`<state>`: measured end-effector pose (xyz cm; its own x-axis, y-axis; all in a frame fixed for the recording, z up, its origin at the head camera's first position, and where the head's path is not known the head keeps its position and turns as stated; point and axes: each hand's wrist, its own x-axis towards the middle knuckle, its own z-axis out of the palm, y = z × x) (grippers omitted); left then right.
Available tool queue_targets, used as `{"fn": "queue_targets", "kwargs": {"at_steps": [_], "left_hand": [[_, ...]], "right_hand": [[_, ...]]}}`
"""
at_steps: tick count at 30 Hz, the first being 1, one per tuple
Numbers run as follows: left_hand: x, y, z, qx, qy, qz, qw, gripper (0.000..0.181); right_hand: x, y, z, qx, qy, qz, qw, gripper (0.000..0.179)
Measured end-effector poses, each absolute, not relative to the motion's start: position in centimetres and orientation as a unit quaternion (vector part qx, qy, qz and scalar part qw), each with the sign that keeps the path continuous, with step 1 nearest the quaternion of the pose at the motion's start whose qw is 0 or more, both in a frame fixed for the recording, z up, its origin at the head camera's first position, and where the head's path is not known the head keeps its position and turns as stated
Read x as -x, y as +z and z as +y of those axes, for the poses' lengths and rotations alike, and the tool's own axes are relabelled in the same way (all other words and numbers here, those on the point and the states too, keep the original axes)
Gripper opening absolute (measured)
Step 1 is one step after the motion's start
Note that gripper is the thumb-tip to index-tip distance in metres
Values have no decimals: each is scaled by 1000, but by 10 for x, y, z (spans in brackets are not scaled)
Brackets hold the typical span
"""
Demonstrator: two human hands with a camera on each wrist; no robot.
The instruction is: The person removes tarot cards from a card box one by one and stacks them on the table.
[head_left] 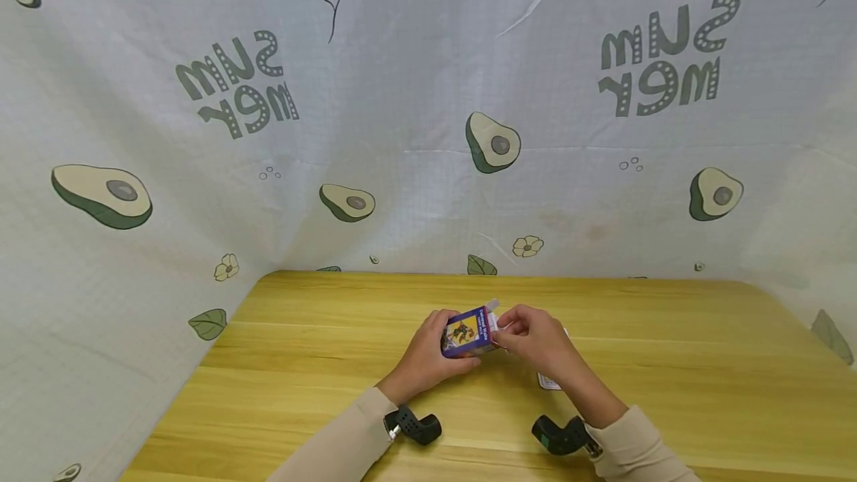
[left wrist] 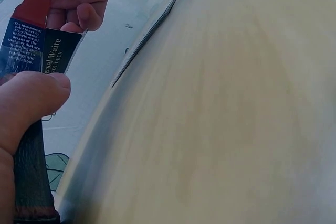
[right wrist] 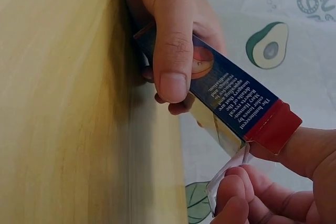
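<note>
My left hand grips a purple-blue tarot card box above the table, thumb along one narrow side, as the right wrist view shows. The box tilts, with its end toward my right hand opened and a red end flap folded out. At that end, my right hand pinches a thin, pale-edged piece between thumb and fingers; I cannot tell whether it is a flap or a card. The words "Universal Waite" show on the box front. Its inside is mostly hidden.
A white-edged card or stack lies on the wooden table, partly hidden under my right forearm. A thin flat item shows edge-on in the left wrist view. Behind the table hangs a pale printed cloth. Black camera mounts sit at both wrists.
</note>
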<state>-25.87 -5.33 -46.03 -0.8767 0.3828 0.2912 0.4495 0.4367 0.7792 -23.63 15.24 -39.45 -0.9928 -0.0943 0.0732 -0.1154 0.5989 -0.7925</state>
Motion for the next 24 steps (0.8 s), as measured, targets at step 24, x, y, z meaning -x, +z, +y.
{"fn": "queue_targets", "kwargs": {"at_steps": [24], "left_hand": [[259,-461,-53,250,-473,-844,41,65]], "right_hand": [[239,-387,170,-38,530,-845,-65,31]]}}
